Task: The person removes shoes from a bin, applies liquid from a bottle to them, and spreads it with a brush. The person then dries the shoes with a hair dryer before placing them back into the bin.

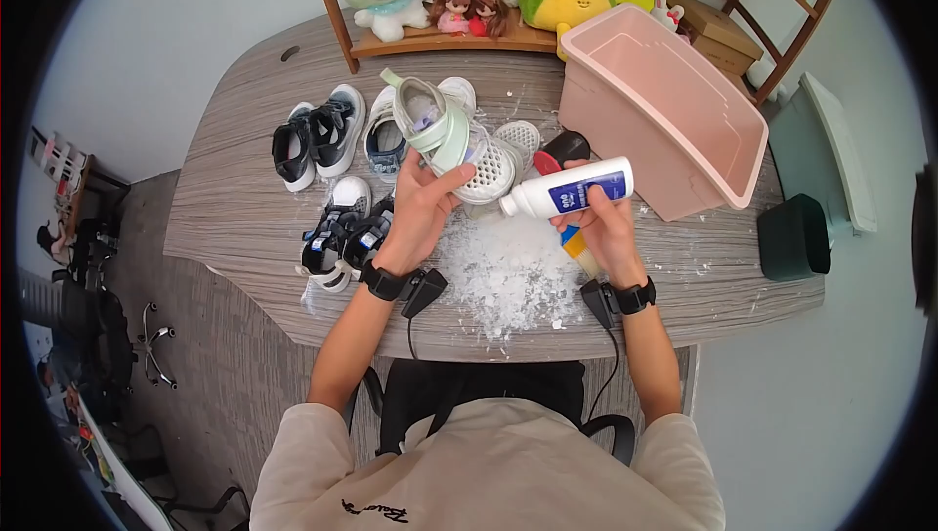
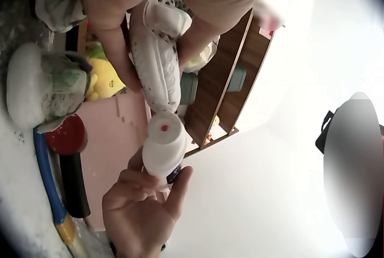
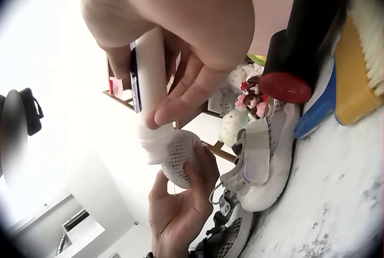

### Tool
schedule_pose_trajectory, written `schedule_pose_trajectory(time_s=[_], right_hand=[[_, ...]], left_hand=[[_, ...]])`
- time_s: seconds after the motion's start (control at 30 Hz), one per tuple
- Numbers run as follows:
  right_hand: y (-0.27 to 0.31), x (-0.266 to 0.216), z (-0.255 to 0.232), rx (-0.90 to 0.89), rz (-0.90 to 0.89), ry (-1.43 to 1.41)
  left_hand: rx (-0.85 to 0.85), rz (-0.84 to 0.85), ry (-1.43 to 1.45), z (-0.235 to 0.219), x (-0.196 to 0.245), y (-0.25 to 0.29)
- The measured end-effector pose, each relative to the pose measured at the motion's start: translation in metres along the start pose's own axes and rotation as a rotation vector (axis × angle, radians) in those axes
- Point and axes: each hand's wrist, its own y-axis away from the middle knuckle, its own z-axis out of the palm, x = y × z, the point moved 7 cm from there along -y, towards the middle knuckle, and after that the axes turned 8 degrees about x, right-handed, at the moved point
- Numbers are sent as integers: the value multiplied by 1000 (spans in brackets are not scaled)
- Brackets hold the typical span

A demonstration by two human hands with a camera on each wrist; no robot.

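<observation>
My left hand [image 1: 422, 211] grips a pale green and white child's shoe [image 1: 453, 143] by its sole and side, raised over the table with its perforated toe toward the right. In my right hand [image 1: 610, 230] is a white squeeze bottle [image 1: 535, 201] with a blue label, lying nearly level. Its nozzle end points left, right at the shoe's toe. In the left wrist view the bottle's white tip [image 2: 165, 127], with a red dot, overlaps the end of the shoe [image 2: 157, 72]. White powdery flakes [image 1: 513, 267] cover the tabletop below both hands.
Black shoes [image 1: 337, 130] and dark sandals [image 1: 337, 238] stand at the left. Behind the hands are a black-and-red cylinder [image 1: 567, 150] and a brush [image 1: 580, 250] with blue and yellow parts. A pink bin [image 1: 664, 140], a dark green bin [image 1: 793, 238] and a toy shelf [image 1: 391, 44] stand beyond.
</observation>
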Motion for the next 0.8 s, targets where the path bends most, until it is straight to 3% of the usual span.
schedule_pose_trajectory(time_s=[0.13,0.2,0.23,0.27,0.33,0.4,0.47,0.53,0.63,0.73,0.8], right_hand=[[-4,6,-11,52,53,109],[-2,13,-17,191,128,159],[-1,15,-10,65,193,162],[0,15,-8,64,199,160],[5,13,20,-229,199,55],[8,19,22,-252,210,-23],[8,23,23,-210,269,-107],[7,21,22,-208,254,-120],[0,14,11,-24,178,-18],[-5,14,-2,-5,201,-22],[-5,12,-5,67,180,-9]], left_hand=[[-6,-13,49,-4,-1,-2],[-57,14,80,3,0,0],[-105,42,106,7,2,2],[-99,40,105,5,1,3],[-225,7,185,12,0,5],[-241,-2,206,15,-1,7],[-252,-12,223,16,-2,9],[-368,10,265,19,-4,11],[-390,-44,292,19,-10,11],[-402,22,247,17,-9,10],[-332,-34,285,15,-8,9]])
